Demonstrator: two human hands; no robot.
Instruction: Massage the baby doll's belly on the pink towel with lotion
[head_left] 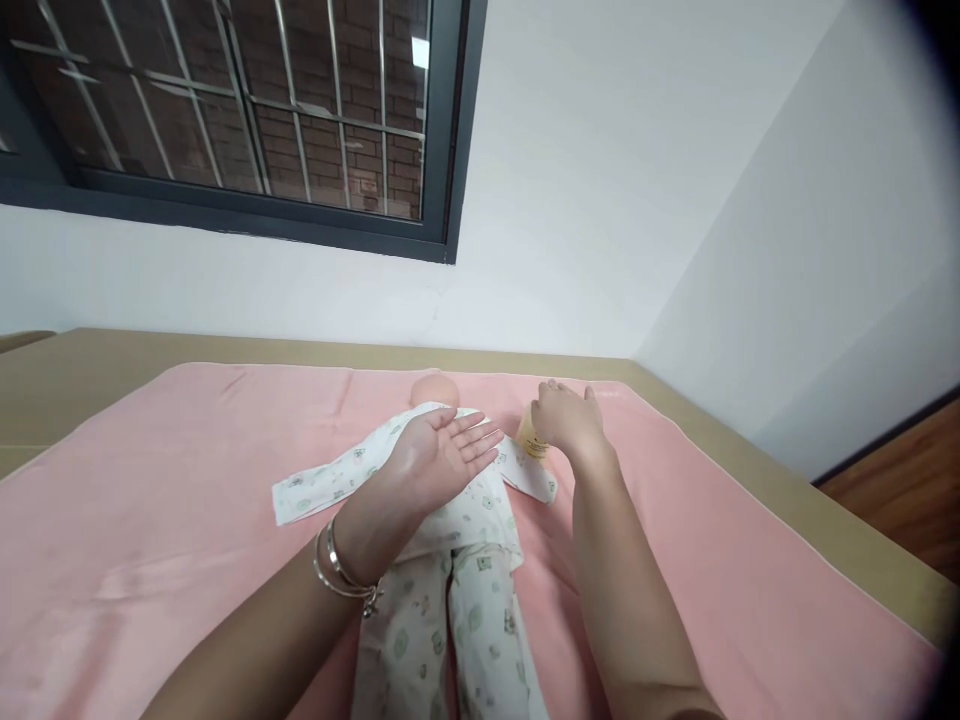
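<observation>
One doll point(450, 500), one bottle point(531, 437), two hands point(442, 455).

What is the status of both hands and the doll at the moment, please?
Left hand open, palm up over doll. Right hand closed on small yellow bottle beside doll. Doll lying face-up on pink blanket; nothing in the way.

A baby doll point(442, 520) is lying on its back on a blanket point(150, 540), which is covering a bed point(90, 375), with its head pointing toward 12 o'clock and its legs toward 6 o'clock. The left hand point(439, 462) is hovering palm-up over the doll's chest. At 2 o'clock from the chest, the right hand point(568, 420) is resting on a small bottle point(531, 437) beside the doll's shoulder. A window point(225, 110) is sitting in the wall behind the bed at 11 o'clock.
</observation>
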